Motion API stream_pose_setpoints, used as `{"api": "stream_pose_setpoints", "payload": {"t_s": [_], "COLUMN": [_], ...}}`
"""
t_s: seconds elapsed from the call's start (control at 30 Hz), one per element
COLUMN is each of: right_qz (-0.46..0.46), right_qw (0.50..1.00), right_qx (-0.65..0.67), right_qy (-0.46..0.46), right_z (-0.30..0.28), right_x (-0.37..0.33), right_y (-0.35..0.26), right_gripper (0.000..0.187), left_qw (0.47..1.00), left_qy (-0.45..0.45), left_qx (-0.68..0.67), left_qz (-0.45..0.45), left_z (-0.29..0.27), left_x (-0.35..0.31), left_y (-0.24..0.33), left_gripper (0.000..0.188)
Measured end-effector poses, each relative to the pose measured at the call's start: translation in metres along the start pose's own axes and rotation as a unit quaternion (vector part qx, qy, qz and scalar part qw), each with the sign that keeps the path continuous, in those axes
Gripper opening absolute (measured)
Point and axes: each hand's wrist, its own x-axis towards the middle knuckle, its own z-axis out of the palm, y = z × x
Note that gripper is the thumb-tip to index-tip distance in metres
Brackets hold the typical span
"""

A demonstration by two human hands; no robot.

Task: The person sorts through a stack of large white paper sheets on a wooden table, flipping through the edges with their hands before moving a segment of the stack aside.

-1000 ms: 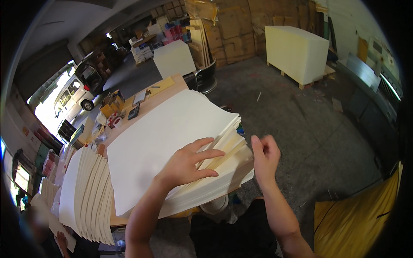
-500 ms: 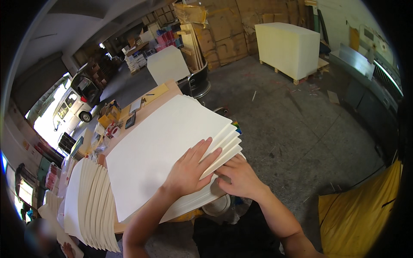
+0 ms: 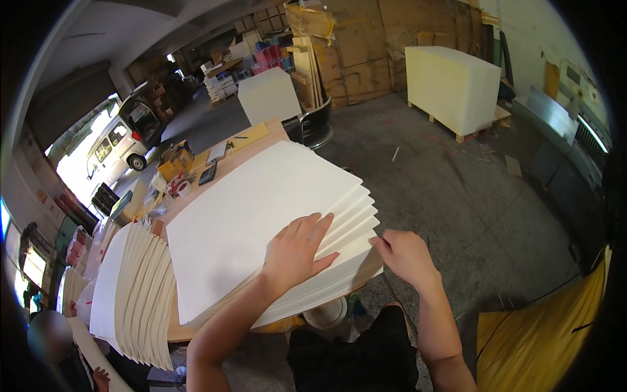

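A tall stack of large white paper sheets [image 3: 241,202] lies on the table in front of me. Its near right corner is fanned into several separate layers [image 3: 356,212]. My left hand [image 3: 295,251] rests flat on top, fingers stretched out and thumb apart, close to the fanned edges. At the stack's right corner, my right hand [image 3: 406,258] is closed, its thumb and fingertips pinching at the edge of the lower sheets. How many sheets it grips is hidden. A second, fanned paper stack [image 3: 140,294] stands to the left.
On the wooden table [image 3: 264,127] beyond the stack lie a calculator [image 3: 208,174], tape rolls [image 3: 183,188] and a clipboard [image 3: 217,152]. A large pale block on a pallet [image 3: 450,88] stands at the far right. Yellow cloth [image 3: 542,346] hangs at lower right. Another person [image 3: 52,336] is at lower left.
My right hand has moved right, from beside my left hand to the stack's outer corner. The corner layers are spread further apart. My left hand stays on top.
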Motion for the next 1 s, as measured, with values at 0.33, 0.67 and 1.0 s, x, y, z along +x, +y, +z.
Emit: {"api": "stream_pose_setpoints", "payload": {"t_s": [0.33,0.67,1.0], "right_qz": [0.126,0.169,0.167], "right_qw": [0.786,0.75,0.724], "right_qx": [0.606,0.638,0.666], "right_qy": [-0.018,-0.046,-0.069], "right_z": [0.031,0.025,0.028], "right_x": [0.037,0.04,0.042], "right_y": [-0.028,-0.03,-0.023], "right_gripper": [0.038,0.038,0.038], "left_qw": [0.992,0.99,0.983], "left_qy": [-0.114,-0.086,-0.121], "left_qx": [-0.054,-0.115,-0.139], "left_qz": [0.008,0.008,-0.002], "left_z": [-0.043,-0.036,-0.043], "left_x": [0.023,0.013,0.016], "left_y": [-0.005,-0.017,-0.019], "left_gripper": [0.05,0.05,0.061]}}
